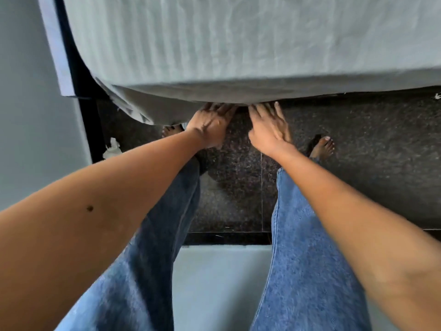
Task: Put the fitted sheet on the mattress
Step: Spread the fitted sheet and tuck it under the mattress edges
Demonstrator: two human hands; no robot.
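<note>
The fitted sheet [238, 44] is being seen draped over the mattress, its near edge running left to right just above both hands, its stripes pointing away from them. The hem is being touched by the right hand's [267, 131] straight, spread fingers. The left hand's [210, 126] fingertips are being hidden beneath it, so its grip cannot be told.

Soft daylight, slight blur, wide-angle warp

Dark speckled stone floor [358, 163] in soft, even light.
A thin joint line [261, 187] crosses the floor; 1 pale blue-grey wall [28, 115] with black skirting [91, 130] stands left, a similar near wall [214, 283] lies below, and 1 crumpled white scrap [111, 148] rests by the skirting.
</note>
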